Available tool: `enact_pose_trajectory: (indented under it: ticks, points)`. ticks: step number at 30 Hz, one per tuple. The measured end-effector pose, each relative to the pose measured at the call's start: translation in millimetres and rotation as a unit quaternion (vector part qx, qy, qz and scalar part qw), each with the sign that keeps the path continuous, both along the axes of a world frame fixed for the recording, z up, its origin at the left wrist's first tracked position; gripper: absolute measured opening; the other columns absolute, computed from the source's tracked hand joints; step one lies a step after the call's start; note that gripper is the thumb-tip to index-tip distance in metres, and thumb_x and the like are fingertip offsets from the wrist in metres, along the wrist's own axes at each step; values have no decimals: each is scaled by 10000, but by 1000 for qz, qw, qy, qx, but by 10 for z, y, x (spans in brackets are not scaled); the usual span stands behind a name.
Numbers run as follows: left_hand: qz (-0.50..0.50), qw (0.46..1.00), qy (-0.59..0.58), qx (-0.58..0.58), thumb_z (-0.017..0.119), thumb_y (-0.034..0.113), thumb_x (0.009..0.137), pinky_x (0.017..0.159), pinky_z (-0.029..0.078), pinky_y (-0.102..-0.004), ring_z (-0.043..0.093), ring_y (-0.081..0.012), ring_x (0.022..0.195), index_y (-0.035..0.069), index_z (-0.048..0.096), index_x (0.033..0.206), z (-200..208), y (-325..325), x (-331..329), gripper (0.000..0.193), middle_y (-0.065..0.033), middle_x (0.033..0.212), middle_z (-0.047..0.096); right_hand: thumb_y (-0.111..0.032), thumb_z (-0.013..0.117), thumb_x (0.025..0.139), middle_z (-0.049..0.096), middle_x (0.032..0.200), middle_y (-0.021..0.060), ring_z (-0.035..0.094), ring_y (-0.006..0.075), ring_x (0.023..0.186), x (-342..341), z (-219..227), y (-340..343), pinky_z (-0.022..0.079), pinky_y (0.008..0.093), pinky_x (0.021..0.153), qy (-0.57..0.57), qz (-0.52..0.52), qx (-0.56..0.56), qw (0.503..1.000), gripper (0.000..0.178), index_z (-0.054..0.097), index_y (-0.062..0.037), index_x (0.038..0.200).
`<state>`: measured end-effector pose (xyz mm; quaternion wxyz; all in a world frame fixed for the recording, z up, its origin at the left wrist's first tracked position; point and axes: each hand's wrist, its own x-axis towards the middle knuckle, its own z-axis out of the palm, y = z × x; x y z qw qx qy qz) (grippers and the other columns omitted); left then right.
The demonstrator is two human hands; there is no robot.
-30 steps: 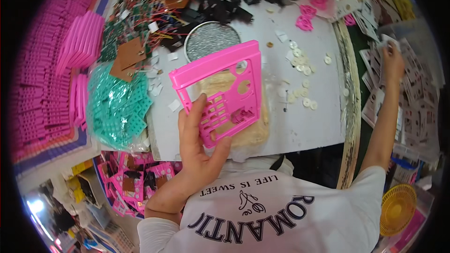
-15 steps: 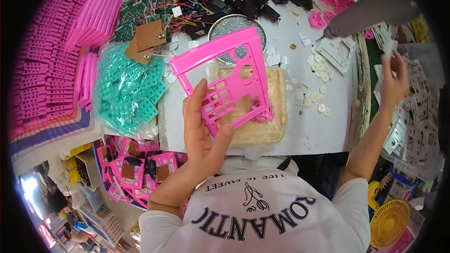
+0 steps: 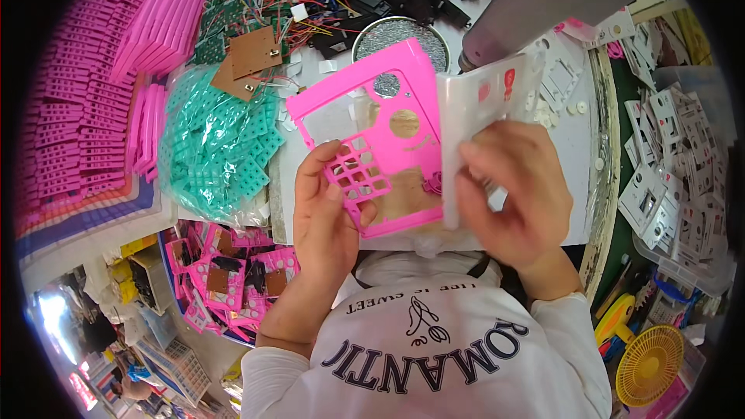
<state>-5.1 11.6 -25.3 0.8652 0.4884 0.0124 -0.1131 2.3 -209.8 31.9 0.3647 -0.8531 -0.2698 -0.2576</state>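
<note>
A pink plastic casing (image 3: 353, 74), with a grid of square holes and round openings, is tilted over the table in front of me. My left hand (image 3: 322, 213) grips it at its lower left, fingers and thumb around the grid corner. My right hand (image 3: 516, 186), somewhat blurred, holds a white plastic panel (image 3: 459, 109) with red marks, standing on edge along the casing's right side. Whether the two parts touch cannot be told. Behind the casing lies a cream-coloured block (image 3: 403, 178), mostly hidden. A round dish of small metal screws (image 3: 423, 35) sits just beyond.
A dark grey cylindrical tool (image 3: 559, 12) looms above the table at upper right. Left are stacked pink casings (image 3: 77, 70) and a bag of green parts (image 3: 221, 140). Wired circuit boards (image 3: 264, 12) lie at the back. A bin of white panels (image 3: 683, 186) stands right.
My right hand has come from the bin at the right to the casing, bringing a white panel. The casing has turned slightly in my left hand. The grey tool appears further left.
</note>
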Motion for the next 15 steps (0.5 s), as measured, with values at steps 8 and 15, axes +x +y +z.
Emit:
enact_pose_trajectory:
  ticks: [8, 15]
  points:
    - [-18, 995, -52, 84, 548, 340, 1050, 1014, 482, -350, 578, -181, 1202, 0, 389, 1430, -99, -59, -138, 534, -101, 1320, 570, -7, 728, 774, 691, 1114, 168, 657, 340, 967, -9, -62, 542, 548, 433, 811, 169, 133, 44, 976, 427, 655, 4, 1194]
    - [9, 998, -19, -59, 474, 291, 1077, 1060, 457, -393, 565, -218, 1246, -2, 379, 1468, -27, 122, -89, 498, -144, 1367, 550, -111, 774, 847, 604, 1297, 129, 605, 199, 1085, 156, -107, 33, 518, 325, 921, 221, -15, 221, 950, 716, 425, 22, 1458]
